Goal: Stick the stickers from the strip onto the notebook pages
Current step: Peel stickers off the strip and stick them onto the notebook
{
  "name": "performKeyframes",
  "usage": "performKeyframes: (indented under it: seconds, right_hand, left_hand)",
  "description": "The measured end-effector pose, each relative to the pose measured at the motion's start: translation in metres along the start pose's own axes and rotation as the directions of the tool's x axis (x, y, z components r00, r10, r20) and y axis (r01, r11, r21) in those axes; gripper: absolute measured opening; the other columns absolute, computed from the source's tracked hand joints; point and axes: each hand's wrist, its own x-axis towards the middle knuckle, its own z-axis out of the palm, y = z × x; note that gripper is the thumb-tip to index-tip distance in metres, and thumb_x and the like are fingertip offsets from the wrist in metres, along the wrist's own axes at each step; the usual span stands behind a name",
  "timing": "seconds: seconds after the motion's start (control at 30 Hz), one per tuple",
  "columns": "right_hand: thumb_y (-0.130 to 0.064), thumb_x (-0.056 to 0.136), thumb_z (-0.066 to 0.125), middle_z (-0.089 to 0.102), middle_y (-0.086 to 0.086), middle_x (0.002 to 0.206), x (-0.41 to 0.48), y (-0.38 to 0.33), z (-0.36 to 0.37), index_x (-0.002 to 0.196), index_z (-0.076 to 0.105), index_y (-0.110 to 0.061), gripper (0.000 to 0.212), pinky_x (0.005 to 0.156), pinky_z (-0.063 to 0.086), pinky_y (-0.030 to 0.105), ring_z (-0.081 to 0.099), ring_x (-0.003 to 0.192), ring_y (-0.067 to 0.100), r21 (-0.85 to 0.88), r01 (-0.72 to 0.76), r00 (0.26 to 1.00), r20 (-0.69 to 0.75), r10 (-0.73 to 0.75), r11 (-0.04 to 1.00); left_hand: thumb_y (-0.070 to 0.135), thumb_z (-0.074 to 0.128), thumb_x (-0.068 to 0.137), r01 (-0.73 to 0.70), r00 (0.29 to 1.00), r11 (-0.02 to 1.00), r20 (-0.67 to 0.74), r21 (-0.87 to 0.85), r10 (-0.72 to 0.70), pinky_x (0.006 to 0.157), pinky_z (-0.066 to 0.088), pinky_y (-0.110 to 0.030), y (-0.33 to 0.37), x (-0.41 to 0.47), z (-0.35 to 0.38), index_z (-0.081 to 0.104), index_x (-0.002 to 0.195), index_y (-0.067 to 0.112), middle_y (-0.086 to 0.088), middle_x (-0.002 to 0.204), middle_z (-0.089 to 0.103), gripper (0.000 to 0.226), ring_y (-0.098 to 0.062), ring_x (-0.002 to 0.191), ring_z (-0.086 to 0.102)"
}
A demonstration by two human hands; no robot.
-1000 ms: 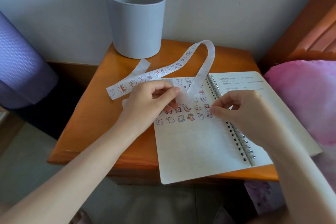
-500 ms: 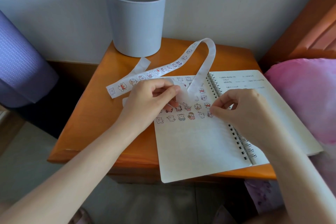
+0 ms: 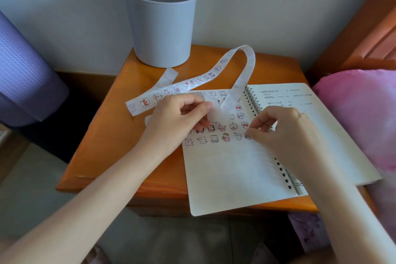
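Above the spiral notebook (image 3: 231, 167), left hand (image 3: 177, 120) pinches the limp sticker strip (image 3: 192, 82) by its edge; right hand (image 3: 282, 130) fingers (image 3: 260, 122) pinch together, contents unclear.

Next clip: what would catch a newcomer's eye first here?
Two hands meet over the open notebook on the orange wooden table. The left hand pinches the looping sticker strip, and the right hand has curled fingertips at the rows of cartoon stickers by the spiral. Behind stands a grey bin.
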Motion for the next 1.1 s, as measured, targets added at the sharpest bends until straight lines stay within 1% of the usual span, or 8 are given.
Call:
performKeyframes:
  seconds: [0.1,0.3,0.43,0.6,0.7,0.8,1.0,1.1]
  right_hand:
    - [-0.027,0.076,0.075,0.045,-0.013,0.076,0.002,0.002,-0.004,0.084,0.054,-0.027,0.023,0.051,0.024,0.022,0.04,0.063,0.005,-0.024,-0.014,1.0,-0.007,0.014,1.0]
    - [-0.031,0.075,0.075,0.054,-0.004,0.077,0.007,0.009,-0.002,0.073,0.056,-0.027,0.02,0.055,0.036,0.029,0.044,0.062,0.01,0.175,-0.046,0.999,0.011,0.045,0.983]
    - [-0.041,0.072,0.076,0.051,-0.008,0.083,0.009,0.005,0.001,0.078,0.054,-0.026,0.027,0.053,0.032,0.025,0.045,0.069,0.007,0.095,-0.083,0.996,0.046,0.079,0.992]
    - [-0.03,0.079,0.072,0.049,-0.009,0.079,0.01,0.009,0.001,0.078,0.055,-0.025,0.018,0.053,0.029,0.022,0.044,0.066,0.005,0.067,-0.059,0.998,0.023,0.057,0.996]
    - [-0.039,0.07,0.077,0.053,-0.004,0.08,0.01,0.01,-0.002,0.079,0.057,-0.023,0.028,0.055,0.033,0.026,0.045,0.065,0.011,0.141,-0.083,0.995,0.069,0.074,0.987]
    - [-0.039,0.064,0.081,0.049,-0.01,0.084,0.009,0.01,-0.005,0.081,0.053,-0.026,0.035,0.056,0.032,0.025,0.043,0.067,0.007,0.103,-0.083,0.989,0.134,0.069,0.991]
    - [-0.026,0.075,0.076,0.05,-0.007,0.084,0.013,0.018,-0.004,0.081,0.054,-0.029,0.024,0.055,0.031,0.023,0.043,0.065,0.007,0.093,-0.055,0.991,0.13,0.042,0.994]
    - [-0.027,0.08,0.071,0.054,-0.009,0.079,0.013,0.015,-0.001,0.078,0.056,-0.029,0.015,0.054,0.034,0.022,0.044,0.06,0.007,0.192,-0.005,0.999,0.033,-0.001,0.981]
  left_hand:
    - [0.025,0.059,0.091,0.007,1.0,1.0,-0.003,0.003,-0.007,0.065,0.051,-0.009,0.0,0.0,0.001,0.072,0.082,0.02,0.007,0.073,0.072,0.017,-0.001,0.071,0.068]
    - [0.024,0.059,0.091,0.023,1.0,1.0,-0.007,-0.004,-0.023,0.064,0.053,-0.012,0.0,0.0,0.001,0.072,0.081,0.017,0.005,0.072,0.072,0.018,-0.003,0.069,0.068]
    - [0.024,0.059,0.091,0.024,1.0,1.0,-0.004,-0.009,-0.024,0.065,0.054,-0.014,0.001,0.0,0.001,0.072,0.081,0.017,0.004,0.072,0.072,0.017,-0.004,0.069,0.068]
    - [0.023,0.059,0.091,0.024,1.0,1.0,-0.002,-0.015,-0.025,0.064,0.053,-0.012,0.001,0.0,0.001,0.071,0.081,0.018,0.005,0.072,0.072,0.017,-0.004,0.068,0.068]
    - [0.023,0.059,0.091,0.024,1.0,1.0,-0.001,-0.011,-0.024,0.064,0.052,-0.011,0.0,0.0,0.001,0.071,0.081,0.018,0.005,0.072,0.072,0.016,-0.003,0.068,0.068]
    - [0.023,0.059,0.091,0.025,1.0,1.0,-0.001,-0.01,-0.025,0.063,0.052,-0.011,0.0,0.0,0.001,0.071,0.081,0.02,0.006,0.072,0.071,0.016,-0.003,0.068,0.068]
    - [0.025,0.059,0.091,0.021,1.0,1.0,-0.005,-0.001,-0.021,0.065,0.053,-0.012,0.0,0.0,0.001,0.072,0.083,0.018,0.005,0.073,0.072,0.017,-0.003,0.068,0.068]
    - [0.025,0.058,0.092,0.03,0.999,0.999,-0.017,-0.034,-0.031,0.064,0.054,-0.014,0.0,0.001,0.0,0.072,0.089,0.017,0.005,0.076,0.072,0.016,-0.005,0.069,0.069]
